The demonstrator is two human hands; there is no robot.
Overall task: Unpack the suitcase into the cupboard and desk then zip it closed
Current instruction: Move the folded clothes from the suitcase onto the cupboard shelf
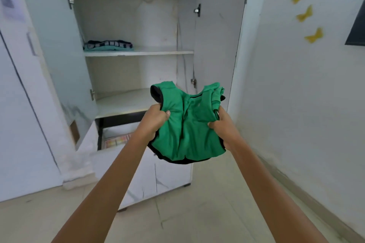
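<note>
A folded green garment with black trim [187, 126] hangs in the air in front of the white cupboard [138, 16]. My left hand [155, 120] grips its left edge and my right hand [221, 126] grips its right edge. Both cupboard doors stand open. On the upper shelf [158, 52] lies a small stack of folded clothes [108, 45], dark on top and teal below. The lower shelf [122, 102] sits just behind the garment. The suitcase and the desk are out of view.
Under the lower shelf a dark drawer opening [118, 122] shows something pink and yellow [117, 141] inside. A white wall with yellow butterfly stickers [314, 35] runs along the right. Pale floor tiles [197, 213] lie below.
</note>
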